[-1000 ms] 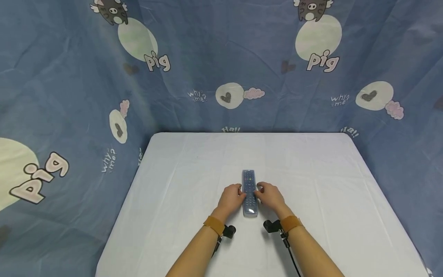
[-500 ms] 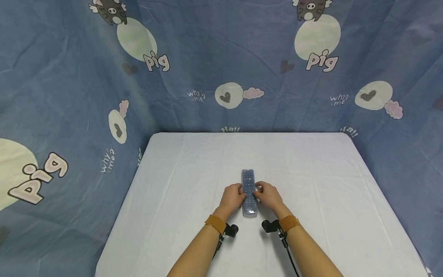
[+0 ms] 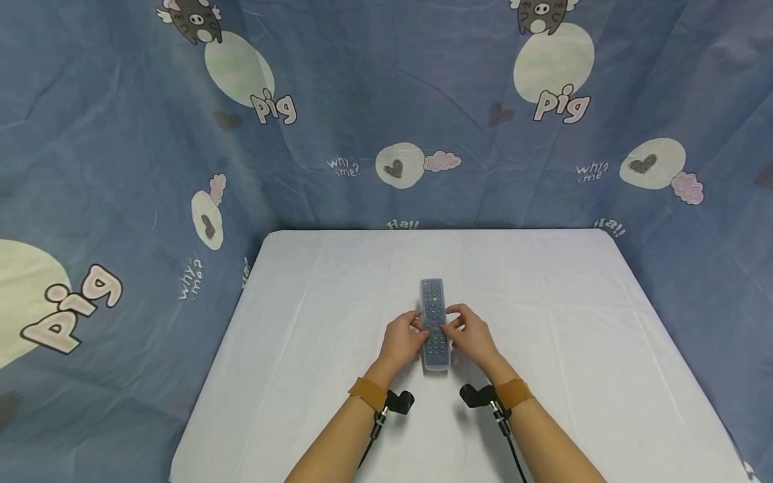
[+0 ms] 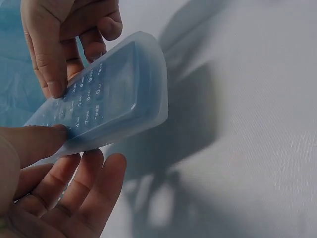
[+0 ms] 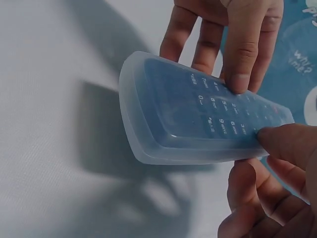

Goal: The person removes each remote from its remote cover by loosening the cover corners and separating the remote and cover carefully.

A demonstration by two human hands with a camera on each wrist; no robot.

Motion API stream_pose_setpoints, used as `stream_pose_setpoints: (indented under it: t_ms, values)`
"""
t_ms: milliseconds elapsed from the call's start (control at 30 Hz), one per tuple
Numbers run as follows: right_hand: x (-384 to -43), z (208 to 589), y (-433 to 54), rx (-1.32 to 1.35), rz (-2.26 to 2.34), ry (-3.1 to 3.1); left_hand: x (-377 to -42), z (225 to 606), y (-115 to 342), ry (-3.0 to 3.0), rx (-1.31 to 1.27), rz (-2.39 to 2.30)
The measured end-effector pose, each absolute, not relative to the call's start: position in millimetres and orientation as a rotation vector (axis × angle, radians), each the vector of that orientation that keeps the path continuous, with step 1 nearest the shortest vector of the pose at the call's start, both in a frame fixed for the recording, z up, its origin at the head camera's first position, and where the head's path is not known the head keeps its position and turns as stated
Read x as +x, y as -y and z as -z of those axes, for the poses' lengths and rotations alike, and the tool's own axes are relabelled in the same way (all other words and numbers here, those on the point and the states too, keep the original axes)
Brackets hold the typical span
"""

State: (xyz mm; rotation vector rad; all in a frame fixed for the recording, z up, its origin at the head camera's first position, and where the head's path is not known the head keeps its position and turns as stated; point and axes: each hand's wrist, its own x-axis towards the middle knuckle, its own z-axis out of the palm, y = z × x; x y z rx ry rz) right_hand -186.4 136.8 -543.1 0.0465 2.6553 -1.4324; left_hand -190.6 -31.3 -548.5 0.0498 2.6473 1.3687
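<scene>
A remote control [image 3: 435,322] in a clear, milky sleeve is held above the white table, its long side pointing away from me. My left hand [image 3: 403,337] pinches its left edge, thumb on the button face and fingers curled beneath. On the opposite edge my right hand [image 3: 472,335] pinches it the same way. In the left wrist view, the near end of the remote control [image 4: 114,94] stands clear of the cloth, with a shadow below. Number keys show through the sleeve on the remote control [image 5: 198,114] in the right wrist view.
A white cloth covers the table [image 3: 338,282]. Blue printed fabric [image 3: 338,80] hangs behind and at the sides. Each wrist wears a brown strap with a small black camera [image 3: 400,402] and a cable.
Both hands have raised the remote control from the table, and it now sits slightly farther away in the head view. Half a second ago it looked flat on the cloth.
</scene>
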Motion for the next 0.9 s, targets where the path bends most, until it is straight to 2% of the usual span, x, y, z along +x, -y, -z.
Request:
stream_pose_setpoints:
  t_ms: [500,900]
  values:
    - [-176.9,534.1,-141.9,-0.033,1.425,-2.692,-182.0,544.5,36.7,-2.492,0.133,-1.63]
    - [-167.0,533.5,-144.8,-0.156,1.334,-2.819,-178.1,548.5,38.8,-2.66,0.28,-1.56]
